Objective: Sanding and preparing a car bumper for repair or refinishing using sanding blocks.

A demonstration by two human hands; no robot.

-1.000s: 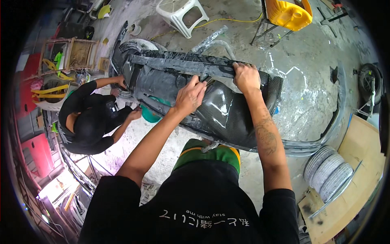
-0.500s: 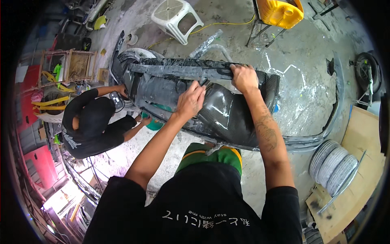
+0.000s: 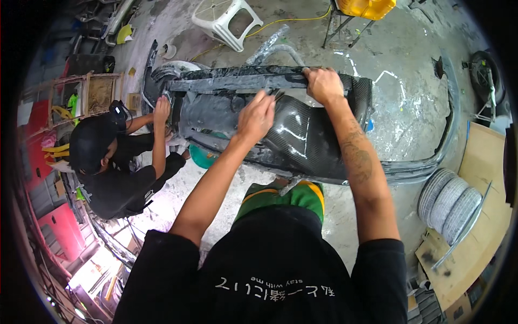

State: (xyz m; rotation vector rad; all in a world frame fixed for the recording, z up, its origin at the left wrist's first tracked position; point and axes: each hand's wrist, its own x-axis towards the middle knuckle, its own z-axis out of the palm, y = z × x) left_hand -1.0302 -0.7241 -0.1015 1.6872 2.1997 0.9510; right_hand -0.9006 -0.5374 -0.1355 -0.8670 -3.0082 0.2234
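A long car bumper [image 3: 216, 83], grey with sanded patches and a glossy black carbon-weave panel [image 3: 297, 135], lies across in front of me. My right hand [image 3: 325, 86] has its fingers hooked over the bumper's far strip, right of the middle. Left of it, my left hand [image 3: 256, 117] is closed just below the same strip. A small dark, thin piece pokes out by its fingertips, too small to name.
At the left, a co-worker in black [image 3: 108, 167] crouches with hands at the bumper's left end. Near it sits a green basin [image 3: 202, 156]. A white stool [image 3: 229, 24] and a yellow seat [image 3: 367, 8] stand beyond. Tyres [image 3: 450, 205] and a board [image 3: 491, 162] lie right.
The whole view has shifted slightly. The co-worker has leaned back, and one of their hands has come up to the bumper's left end. My hands keep nearly the same places on the bumper.
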